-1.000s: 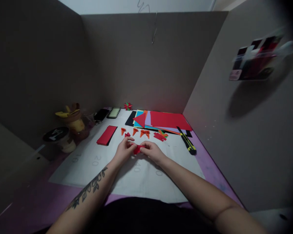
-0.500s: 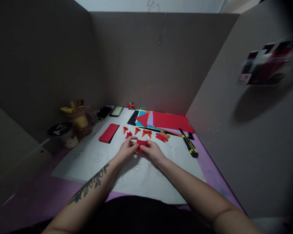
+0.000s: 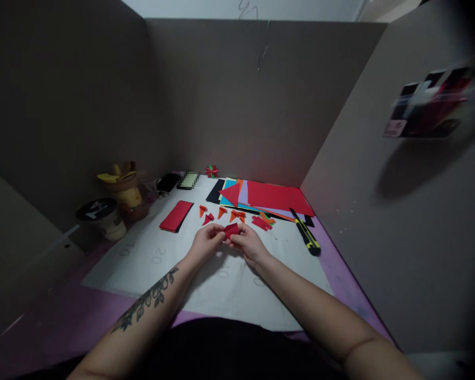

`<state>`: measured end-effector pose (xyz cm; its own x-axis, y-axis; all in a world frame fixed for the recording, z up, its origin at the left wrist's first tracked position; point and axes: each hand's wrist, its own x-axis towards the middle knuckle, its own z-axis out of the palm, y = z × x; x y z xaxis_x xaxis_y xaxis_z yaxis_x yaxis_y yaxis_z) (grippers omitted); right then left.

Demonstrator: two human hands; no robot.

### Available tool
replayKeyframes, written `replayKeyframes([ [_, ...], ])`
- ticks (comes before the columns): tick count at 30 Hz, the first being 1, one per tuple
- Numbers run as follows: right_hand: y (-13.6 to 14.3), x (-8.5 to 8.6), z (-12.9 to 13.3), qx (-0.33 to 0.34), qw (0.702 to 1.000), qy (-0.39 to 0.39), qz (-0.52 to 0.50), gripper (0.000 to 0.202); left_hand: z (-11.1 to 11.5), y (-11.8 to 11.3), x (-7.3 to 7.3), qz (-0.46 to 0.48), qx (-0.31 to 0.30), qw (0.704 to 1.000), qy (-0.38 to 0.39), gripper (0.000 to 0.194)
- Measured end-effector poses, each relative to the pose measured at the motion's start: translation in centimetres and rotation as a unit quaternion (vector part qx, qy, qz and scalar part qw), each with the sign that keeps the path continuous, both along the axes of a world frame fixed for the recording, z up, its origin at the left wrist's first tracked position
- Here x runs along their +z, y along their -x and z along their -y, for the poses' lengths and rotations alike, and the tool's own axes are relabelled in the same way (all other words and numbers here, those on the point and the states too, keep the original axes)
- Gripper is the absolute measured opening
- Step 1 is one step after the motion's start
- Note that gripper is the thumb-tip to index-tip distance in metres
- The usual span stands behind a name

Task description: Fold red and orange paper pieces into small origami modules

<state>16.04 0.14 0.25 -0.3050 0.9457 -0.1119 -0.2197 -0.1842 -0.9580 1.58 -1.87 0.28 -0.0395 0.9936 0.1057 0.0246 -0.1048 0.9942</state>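
A small piece of red paper (image 3: 231,230) is pinched between my two hands, slightly tilted above the white sheet. My left hand (image 3: 208,240) is closed on its left edge, and my right hand (image 3: 250,243) grips it from the right with the thumb in front. Just beyond my fingers lie a folded red paper piece (image 3: 208,218) and several folded orange pieces (image 3: 222,212). Small red paper strips (image 3: 262,223) rest beyond my right hand, beside green and orange scraps (image 3: 267,218). The paper's lower edge is partly hidden by my fingers.
A red-topped paper stack (image 3: 177,216) lies left; large coloured sheets (image 3: 277,196) are at the back. A yellow-black cutter knife (image 3: 306,234) is on the right. A lidded tub (image 3: 103,217) and a pot of tools (image 3: 121,190) stand far left. A paper star (image 3: 211,171) sits by the wall.
The red paper has turned and tilted between my fingers. My left fingers, lifted apart before, have closed in on its edge.
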Motion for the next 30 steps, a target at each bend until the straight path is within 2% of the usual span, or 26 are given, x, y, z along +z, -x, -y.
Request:
replayKeyframes([
  [2, -0.2, -0.1, 0.1, -0.003, 0.999, -0.033, 0.035, 0.029, 0.1, 0.1, 0.0, -0.020, 0.004, 1.000, 0.010, 0.022],
  [4, -0.4, -0.2, 0.1, -0.034, 0.989, -0.112, 0.087, 0.033, 0.1, 0.3, 0.0, -0.059, 0.006, 0.998, 0.005, 0.020],
  [6, -0.7, -0.3, 0.0, -0.041, 0.969, -0.189, 0.151, 0.025, 0.2, 0.4, -0.1, -0.103, -0.019, 0.995, -0.002, 0.020],
  [8, -1.0, -0.5, -0.1, -0.016, 0.952, -0.222, 0.211, 0.011, 0.3, 0.7, -0.2, -0.125, -0.056, 0.991, 0.002, 0.021],
  [10, -1.1, -0.7, -0.3, 0.009, 0.946, -0.216, 0.241, 0.010, 0.4, 0.9, -0.4, -0.121, -0.079, 0.989, 0.015, 0.023],
  [15, -1.2, -0.9, -0.3, 0.071, 0.949, -0.208, 0.226, 0.007, 0.4, 1.3, -0.7, -0.112, -0.109, 0.987, 0.039, 0.024],
  [18, -1.1, -0.9, -0.1, 0.063, 0.936, -0.226, 0.261, 0.007, 0.3, 1.4, -0.8, -0.098, -0.102, 0.989, 0.044, 0.028],
  [21, -1.0, -0.9, -0.1, 0.041, 0.936, -0.220, 0.273, 0.009, 0.1, 1.5, -0.9, -0.103, -0.066, 0.992, 0.024, 0.029],
  [26, -1.4, -1.1, -0.4, 0.027, 0.949, -0.184, 0.255, 0.006, 0.0, 2.1, -0.4, -0.195, 0.009, 0.981, -0.024, 0.019],
  [28, -1.5, -1.1, -0.7, 0.032, 0.948, -0.184, 0.259, 0.005, 0.8, 2.1, 0.1, -0.263, 0.040, 0.963, -0.054, 0.012],
  [30, -1.5, -1.2, -0.9, 0.027, 0.935, -0.208, 0.287, 0.006, 2.1, 1.7, 0.5, -0.336, 0.033, 0.936, -0.095, 0.015],
])
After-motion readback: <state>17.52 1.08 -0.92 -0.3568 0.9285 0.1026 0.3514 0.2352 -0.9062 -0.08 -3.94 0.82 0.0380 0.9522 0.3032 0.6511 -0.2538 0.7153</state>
